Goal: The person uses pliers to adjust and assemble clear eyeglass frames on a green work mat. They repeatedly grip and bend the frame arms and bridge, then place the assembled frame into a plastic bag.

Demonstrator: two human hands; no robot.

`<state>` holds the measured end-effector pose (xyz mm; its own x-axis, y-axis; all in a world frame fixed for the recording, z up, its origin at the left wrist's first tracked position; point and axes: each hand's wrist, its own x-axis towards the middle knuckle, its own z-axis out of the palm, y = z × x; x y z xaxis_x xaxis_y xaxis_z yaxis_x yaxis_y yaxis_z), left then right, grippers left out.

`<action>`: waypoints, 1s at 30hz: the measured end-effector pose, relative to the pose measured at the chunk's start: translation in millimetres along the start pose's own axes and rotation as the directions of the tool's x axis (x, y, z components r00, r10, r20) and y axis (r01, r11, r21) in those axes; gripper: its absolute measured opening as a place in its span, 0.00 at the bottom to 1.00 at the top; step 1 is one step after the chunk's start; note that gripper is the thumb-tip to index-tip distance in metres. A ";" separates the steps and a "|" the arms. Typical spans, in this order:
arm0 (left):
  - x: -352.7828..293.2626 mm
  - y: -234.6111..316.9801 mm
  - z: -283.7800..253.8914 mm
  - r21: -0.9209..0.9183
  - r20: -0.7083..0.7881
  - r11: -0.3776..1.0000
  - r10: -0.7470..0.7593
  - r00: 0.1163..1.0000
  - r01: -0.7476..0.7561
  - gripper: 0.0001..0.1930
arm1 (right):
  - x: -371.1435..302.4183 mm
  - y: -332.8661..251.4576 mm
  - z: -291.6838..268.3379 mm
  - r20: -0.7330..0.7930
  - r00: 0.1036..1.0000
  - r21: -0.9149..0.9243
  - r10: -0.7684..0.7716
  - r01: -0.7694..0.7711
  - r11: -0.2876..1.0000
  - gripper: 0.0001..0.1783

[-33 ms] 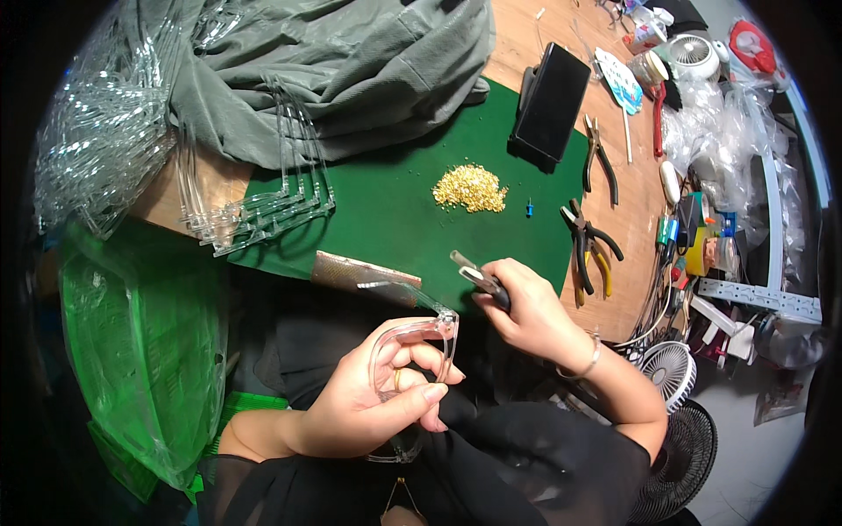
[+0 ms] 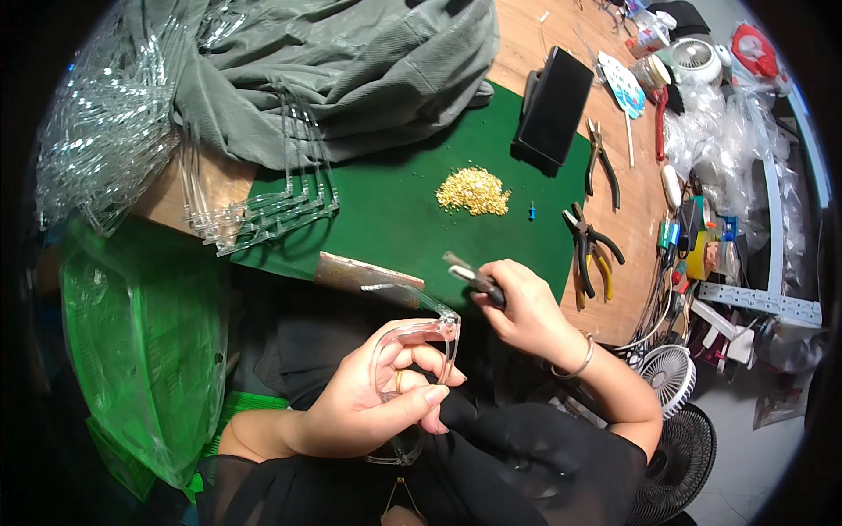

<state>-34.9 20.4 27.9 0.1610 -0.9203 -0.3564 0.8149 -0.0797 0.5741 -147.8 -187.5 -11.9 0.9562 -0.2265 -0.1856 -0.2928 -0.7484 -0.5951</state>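
Note:
My left hand (image 2: 386, 390) is closed around a clear plastic eyeglass frame (image 2: 452, 331), its fingers through one rim opening and one temple pointing away from me. Part of the frame hangs below the hand against my dark clothes. To its right, my right hand (image 2: 531, 307) grips a pair of pliers (image 2: 478, 280) with dark handles, the jaws slightly apart and pointing left. Pliers and frame do not touch. Beyond them a heap of small gold-coloured pieces (image 2: 474, 193) lies on the green mat (image 2: 386, 188). A blue pin (image 2: 531, 210) sits right of the heap.
Several clear eyeglass frames (image 2: 281, 215) stand at the mat's left, beside a grey cloth (image 2: 351, 79). A mesh-patterned block (image 2: 351, 272) lies at the near edge. At right are a phone (image 2: 553, 110), black-handled pliers (image 2: 602, 167), more pliers (image 2: 589, 250) and a fan (image 2: 668, 377).
My right hand and the pliers have shifted slightly left. The left hand keeps its hold on the eyeglass frame, nearly unmoved.

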 end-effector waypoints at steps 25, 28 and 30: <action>1.4 -3.2 -12.9 0.140 -0.026 0.985 0.107 0.994 -0.102 0.26 | 60.0 13.9 22.1 -0.184 0.977 -0.204 -0.107 0.069 0.977 0.11; -1.7 -4.6 -19.6 0.181 -0.032 0.974 0.141 0.989 -0.133 0.26 | 63.0 12.9 26.5 -0.181 0.982 -0.204 -0.057 0.019 0.979 0.12; -0.4 -5.0 -18.6 0.197 -0.021 0.972 0.132 0.991 -0.125 0.26 | 65.6 12.7 27.2 -0.183 0.982 -0.169 -0.037 0.006 0.986 0.10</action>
<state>-28.7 28.3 11.4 0.2785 -0.9146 -0.2933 0.6627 -0.0380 0.7480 -88.9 -194.9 -52.9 0.9509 -0.3091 -0.0168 -0.2825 -0.8443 -0.4553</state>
